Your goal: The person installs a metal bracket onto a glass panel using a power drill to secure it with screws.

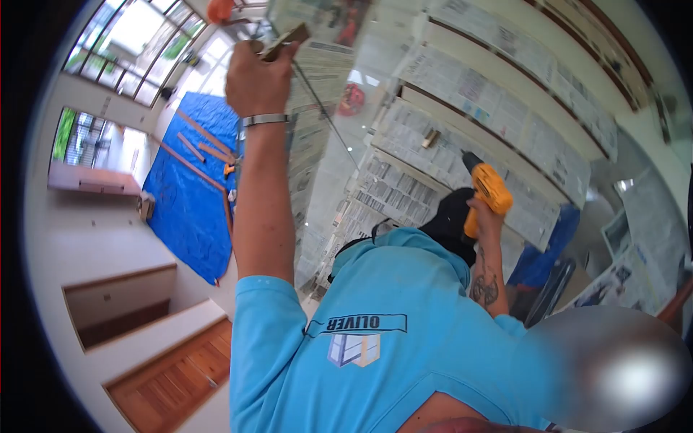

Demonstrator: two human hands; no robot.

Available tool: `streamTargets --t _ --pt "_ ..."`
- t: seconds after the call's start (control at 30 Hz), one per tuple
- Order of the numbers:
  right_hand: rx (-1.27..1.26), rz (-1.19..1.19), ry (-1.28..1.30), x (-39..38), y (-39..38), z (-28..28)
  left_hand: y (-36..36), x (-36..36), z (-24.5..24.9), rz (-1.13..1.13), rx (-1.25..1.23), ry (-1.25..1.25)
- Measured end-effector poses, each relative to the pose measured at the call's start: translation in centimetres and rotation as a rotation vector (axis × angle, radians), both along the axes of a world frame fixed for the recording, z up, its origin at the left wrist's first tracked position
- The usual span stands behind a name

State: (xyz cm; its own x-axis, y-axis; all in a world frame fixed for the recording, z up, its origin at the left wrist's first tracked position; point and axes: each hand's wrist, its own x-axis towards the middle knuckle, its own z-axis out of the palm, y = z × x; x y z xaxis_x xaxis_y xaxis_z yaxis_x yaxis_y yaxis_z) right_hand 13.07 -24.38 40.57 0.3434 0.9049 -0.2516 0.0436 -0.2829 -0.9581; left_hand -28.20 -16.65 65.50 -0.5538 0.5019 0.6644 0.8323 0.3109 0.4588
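My left hand (258,81), arm stretched up and wearing a wristband, is closed around a short brown-gold block (294,37) at the top edge of a clear glass panel (328,119). What the block joins is hard to make out. Low on the right, my right hand (489,218) grips a yellow cordless drill (494,186) by its handle. The drill's black chuck points away from me over the newspaper-covered stairs (473,94). A small brass-coloured piece (431,138) lies on a step just beyond the drill's tip.
Down on the left, a blue tarp (189,238) on the floor bears several wooden strips (189,169) and an orange-handled tool (229,170). Another blue sheet (552,238) hangs by the stairs on the right. Behind the glass shows a red item (351,99).
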Motion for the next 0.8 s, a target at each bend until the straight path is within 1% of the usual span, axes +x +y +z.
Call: streamTargets --t 0.07,0.17,0.2,0.27,0.3,0.37,0.4,0.43,0.5,0.57,0.63,0.67,0.73,0.8 --pt "0.092 0.029 -0.019 1.5 0.6 1.0 0.0 0.0 0.0 0.005 0.000 -0.024" --pt "0.044 0.035 -0.075 5.2 2.3 0.4 -0.1 0.5 0.3 0.027 0.012 -0.010" --pt "0.022 0.020 -0.093 6.5 2.9 0.2 -0.1 0.6 0.2 0.080 0.025 -0.009" --pt "0.011 0.031 -0.085 9.7 4.6 -0.4 0.1 0.8 -0.1 0.056 0.035 -0.019" --pt "0.005 0.081 -0.104 11.6 5.4 -0.7 0.3 0.9 0.0 0.104 0.049 -0.011" --pt "0.007 0.174 -0.134 14.2 8.5 -0.2 0.3 1.4 -0.1 0.123 0.044 0.038" --pt "-0.043 0.146 -0.153 15.1 9.5 0.4 0.6 1.4 -0.5 0.131 0.074 0.031" --pt "-0.106 0.110 -0.181 16.7 9.9 1.8 0.9 1.7 -0.5 0.169 0.063 0.012" --pt "-0.140 0.184 -0.178 20.6 10.3 5.2 0.8 2.7 0.0 0.225 0.039 0.066" --pt "-0.123 0.256 -0.135 21.4 13.1 8.2 1.0 2.6 -0.3 0.248 0.038 0.062" --pt "-0.246 0.337 -0.207 23.3 14.2 12.7 1.1 2.6 -0.6 0.261 0.058 0.079" --pt "-0.216 0.395 -0.282 23.9 14.9 14.4 1.0 2.4 -0.5 0.286 0.065 0.072" --pt "-0.193 0.470 -0.326 25.0 16.1 16.6 1.0 2.7 -0.6 0.274 0.058 0.101" --pt "-0.168 0.547 -0.375 24.9 17.2 18.8 1.1 2.7 -0.6 0.284 0.065 0.077"
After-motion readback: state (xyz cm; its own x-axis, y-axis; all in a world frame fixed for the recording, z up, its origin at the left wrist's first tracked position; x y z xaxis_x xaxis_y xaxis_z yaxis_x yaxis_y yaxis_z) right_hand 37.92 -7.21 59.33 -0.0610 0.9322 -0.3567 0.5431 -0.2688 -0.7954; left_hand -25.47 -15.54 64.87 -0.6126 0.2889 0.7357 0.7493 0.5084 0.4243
